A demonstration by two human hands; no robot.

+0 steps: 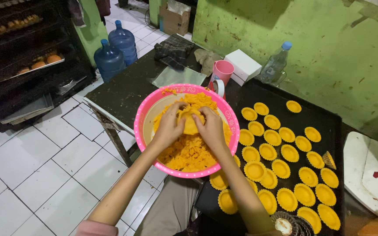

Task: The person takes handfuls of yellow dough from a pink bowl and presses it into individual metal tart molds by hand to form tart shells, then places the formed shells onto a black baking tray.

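Note:
My left hand [169, 126] and my right hand [211, 126] meet over a pink bowl [144, 114] that holds crumbly orange dough [189, 153]. Together they press a lump of orange dough [190, 124] between the fingers, above the middle of the bowl. To the right lies a black baking tray [324, 116] with several yellow dough-lined tart shells [279, 168] in rows. A stack of fluted metal tart moulds [290, 223] stands at the tray's near edge.
A pink mug [222, 72], a white box [243, 65], a plastic bottle [275, 64] and a dark cloth [173, 49] sit at the back of the black table. Two blue water jugs [114, 50] stand on the tiled floor. A rack with baked goods [20, 57] is left. A white scale [372, 175] is right.

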